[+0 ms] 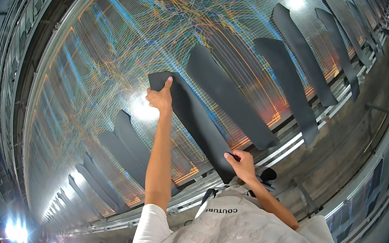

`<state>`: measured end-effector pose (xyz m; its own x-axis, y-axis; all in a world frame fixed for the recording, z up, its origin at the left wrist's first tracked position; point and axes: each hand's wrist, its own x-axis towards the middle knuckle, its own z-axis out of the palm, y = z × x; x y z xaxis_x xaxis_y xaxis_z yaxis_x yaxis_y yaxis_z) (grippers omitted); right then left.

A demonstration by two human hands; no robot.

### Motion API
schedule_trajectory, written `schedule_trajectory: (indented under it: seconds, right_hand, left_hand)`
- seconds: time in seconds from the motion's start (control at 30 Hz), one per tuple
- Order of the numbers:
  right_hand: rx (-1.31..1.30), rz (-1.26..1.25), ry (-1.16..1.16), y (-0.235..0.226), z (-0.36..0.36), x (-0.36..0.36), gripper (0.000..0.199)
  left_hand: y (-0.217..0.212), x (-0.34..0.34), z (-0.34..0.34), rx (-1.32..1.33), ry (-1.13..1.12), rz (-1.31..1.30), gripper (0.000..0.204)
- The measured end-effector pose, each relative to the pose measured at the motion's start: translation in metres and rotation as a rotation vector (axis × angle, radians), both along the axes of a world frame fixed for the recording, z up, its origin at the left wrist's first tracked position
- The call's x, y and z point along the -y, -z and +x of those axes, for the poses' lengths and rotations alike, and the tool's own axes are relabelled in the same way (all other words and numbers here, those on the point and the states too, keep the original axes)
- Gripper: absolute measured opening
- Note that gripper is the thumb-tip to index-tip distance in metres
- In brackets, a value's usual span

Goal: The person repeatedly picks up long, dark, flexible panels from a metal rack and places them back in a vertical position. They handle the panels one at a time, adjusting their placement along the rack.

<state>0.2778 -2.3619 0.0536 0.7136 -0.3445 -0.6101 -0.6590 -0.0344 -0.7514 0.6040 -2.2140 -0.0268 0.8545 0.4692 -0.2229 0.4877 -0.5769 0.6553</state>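
A long dark grey strip [195, 121] of sheet material lies slantwise across the patterned surface in front of me, its near end hanging past the edge toward my body. At its far left corner, my left hand [160, 96] is closed on the edge, thumb on top and fingers curled. Near the low end, my right hand [242, 165] pinches the strip's right edge between thumb and fingers. A similar grey strip [228, 98] lies just to the right, apart from the held one. Left of my forearm rest two more grey strips [125, 143] side by side.
Coloured light lines, mostly orange and blue, cover the broad work surface [232, 4]. Several more grey strips, such as one strip [290, 83] at the right, line its near edge. A metal rail [279, 155] runs along that edge. Metal framework [13, 72] stands at the far left.
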Motion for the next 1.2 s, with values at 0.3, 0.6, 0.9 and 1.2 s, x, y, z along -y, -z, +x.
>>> schedule_trajectory:
  seconds: [0.3, 0.6, 0.9, 1.2]
  right_hand:
    - [-0.027, 0.008, 0.006, -0.002, 0.003, 0.002, 0.038]
    - [0.009, -0.005, 0.036, -0.005, 0.005, 0.0, 0.044]
    - [-0.006, -0.017, 0.048, 0.007, -0.002, 0.004, 0.041]
    - [0.044, -0.09, 0.15, 0.028, -0.018, 0.001, 0.028]
  left_hand:
    - [0.014, -0.005, -0.002, 0.028, 0.032, -0.088, 0.088]
    - [0.014, -0.003, -0.003, 0.025, 0.035, -0.019, 0.085]
    - [0.003, 0.005, -0.007, 0.048, 0.049, 0.127, 0.103]
    - [0.024, 0.001, -0.004, 0.122, 0.045, 0.262, 0.093]
